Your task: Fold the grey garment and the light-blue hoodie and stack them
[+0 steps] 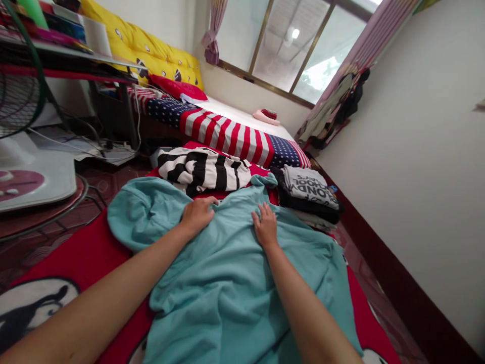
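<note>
In the head view, a soft blue-green cloth top (pixel 235 283) lies spread out and wrinkly right in front of the person, on a bright red blanket (pixel 87 247) with black-and-white cartoon patches. The left hand (pixel 199 213) rests on the top near its far edge, with its fingers close together; I cannot tell if its grip pinches any cloth. The right hand (pixel 265 226) lies on the top too, palm down, with its fingers a little apart, so its grip is spread. A puffy, bunched part of the top sticks out to the left. Just past the top is a crumpled black-and-white striped piece of clothing (pixel 223 172). To its right sits a stack of folded dark and light clothes (pixel 310 205), with a gray shirt with dark letters (pixel 306 182) on it. Farther back is a bed with a red, white and blue cover (pixel 227 131) of stars and stripes. At the left stand a white fan with a green rim (pixel 56 172) and a cluttered table (pixel 76 72).
</note>
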`<state>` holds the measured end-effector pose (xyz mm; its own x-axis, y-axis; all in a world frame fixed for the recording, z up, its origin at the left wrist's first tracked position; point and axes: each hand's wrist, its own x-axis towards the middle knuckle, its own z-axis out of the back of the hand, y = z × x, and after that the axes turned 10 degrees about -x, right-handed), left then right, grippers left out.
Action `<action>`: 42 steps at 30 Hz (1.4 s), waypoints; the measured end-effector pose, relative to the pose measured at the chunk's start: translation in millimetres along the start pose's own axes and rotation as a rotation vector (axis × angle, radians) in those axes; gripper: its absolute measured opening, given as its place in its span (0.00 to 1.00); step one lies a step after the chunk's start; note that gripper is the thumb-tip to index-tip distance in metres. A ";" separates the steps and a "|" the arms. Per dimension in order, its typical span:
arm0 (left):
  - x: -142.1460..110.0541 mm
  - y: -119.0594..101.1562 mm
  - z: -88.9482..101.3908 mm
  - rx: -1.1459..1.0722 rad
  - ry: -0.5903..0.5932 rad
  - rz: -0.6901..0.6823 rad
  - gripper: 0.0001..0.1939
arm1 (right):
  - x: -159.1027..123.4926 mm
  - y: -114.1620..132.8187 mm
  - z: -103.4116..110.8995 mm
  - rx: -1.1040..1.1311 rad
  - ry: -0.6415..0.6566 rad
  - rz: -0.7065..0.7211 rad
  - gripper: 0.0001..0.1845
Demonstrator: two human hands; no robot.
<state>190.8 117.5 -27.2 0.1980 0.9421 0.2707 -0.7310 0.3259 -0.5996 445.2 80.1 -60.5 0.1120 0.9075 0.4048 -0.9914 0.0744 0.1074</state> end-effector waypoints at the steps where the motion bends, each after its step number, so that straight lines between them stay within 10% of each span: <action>1: 3.0 2.6 1.3 0.017 -0.030 -0.002 0.15 | -0.2 -0.8 0.5 0.010 -0.029 -0.009 0.25; 9: 19.3 -11.7 -7.6 0.158 -0.043 -0.137 0.15 | -0.8 -0.1 -0.9 0.092 0.031 -0.006 0.19; 19: -25.2 -53.3 -74.8 0.088 0.099 -0.285 0.25 | 1.3 -3.6 5.7 0.116 -0.089 -0.267 0.24; 26: -23.3 -50.1 -74.3 0.108 0.107 -0.271 0.26 | 40.8 -26.7 23.0 0.003 0.184 -0.459 0.38; 31: -20.8 -49.3 -76.2 0.110 0.123 -0.255 0.30 | 77.4 -42.6 31.2 -0.024 0.287 -0.373 0.12; 42: -17.7 -49.4 -76.6 0.161 0.136 -0.219 0.34 | 28.9 -16.2 -2.7 -0.160 0.116 -0.197 0.34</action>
<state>273.4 90.8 -60.0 0.4400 0.8563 0.2706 -0.7530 0.5159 -0.4084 464.3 106.2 -53.0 0.3047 0.9094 0.2831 -0.9502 0.3106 0.0253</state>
